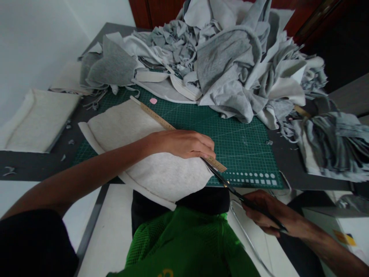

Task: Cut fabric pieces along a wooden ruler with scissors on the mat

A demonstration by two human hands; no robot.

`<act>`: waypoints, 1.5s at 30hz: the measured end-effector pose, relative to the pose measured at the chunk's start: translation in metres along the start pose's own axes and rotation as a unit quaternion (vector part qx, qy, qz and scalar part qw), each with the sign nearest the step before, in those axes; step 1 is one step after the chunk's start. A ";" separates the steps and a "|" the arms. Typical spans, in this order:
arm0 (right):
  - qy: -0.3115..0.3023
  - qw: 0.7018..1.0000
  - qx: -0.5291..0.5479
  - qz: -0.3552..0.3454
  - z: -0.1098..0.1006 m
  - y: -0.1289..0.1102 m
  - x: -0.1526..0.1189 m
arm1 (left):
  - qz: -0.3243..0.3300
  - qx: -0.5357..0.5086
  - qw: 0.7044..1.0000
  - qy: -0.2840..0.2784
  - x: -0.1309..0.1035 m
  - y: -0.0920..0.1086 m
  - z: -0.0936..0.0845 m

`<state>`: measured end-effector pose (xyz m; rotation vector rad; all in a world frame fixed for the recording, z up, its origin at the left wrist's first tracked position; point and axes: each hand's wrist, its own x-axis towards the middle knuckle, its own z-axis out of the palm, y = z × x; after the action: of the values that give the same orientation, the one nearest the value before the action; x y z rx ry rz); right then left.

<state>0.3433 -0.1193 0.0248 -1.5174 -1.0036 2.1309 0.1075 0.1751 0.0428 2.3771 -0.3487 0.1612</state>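
Observation:
A cream fabric piece (164, 177) with thick hemmed edges lies across the green cutting mat (236, 142), its near corner hanging past the table edge. Along its far side runs a wooden ruler (155, 115). My left hand (190, 144) presses down on ruler and fabric, fingers closed together over the ruler near its right end. In my right hand (265, 211) is a pair of black scissors (239, 196), gripped by the handles. Their blades point up and left and reach the fabric's right corner beside the ruler; the exact contact at the tips is partly hidden by my left fingers.
A large heap of grey and white fabric scraps (230, 61) fills the back of the table. Folded cream fabric (43, 119) lies at the left, and a stack of grey pieces (337, 142) at the right. A small pink piece (153, 100) rests on the mat.

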 end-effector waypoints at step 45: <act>0.007 0.999 0.029 -0.018 0.002 -0.001 0.001 | 0.003 -0.017 0.999 -0.028 0.008 0.003 0.005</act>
<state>0.3410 -0.1186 0.0252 -1.4749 -0.9495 2.1023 0.1147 0.1679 0.0430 2.3509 -0.3826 0.0920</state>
